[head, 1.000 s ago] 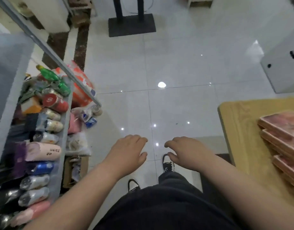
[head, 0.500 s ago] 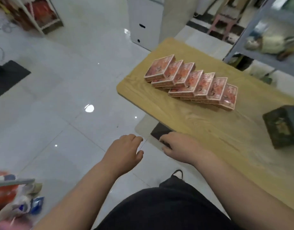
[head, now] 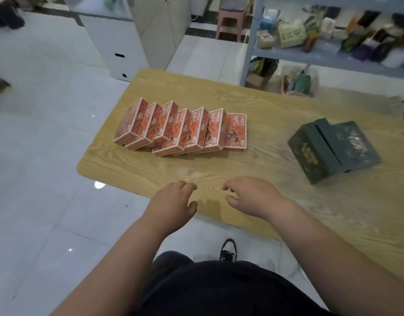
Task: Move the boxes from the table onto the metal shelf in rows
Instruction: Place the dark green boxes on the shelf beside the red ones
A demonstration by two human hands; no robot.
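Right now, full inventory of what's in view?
orange boxes: seven, orange-red, overlapping leaning row on table's left part
dark box: one, dark green, table's right part
table: one, light wood
metal shelf: one, grey-blue, behind table, holding mixed goods
stool: one, pink, far back
cabinet: one, white, behind table's left corner
left hand: empty, over table's near edge
right hand: empty, over table
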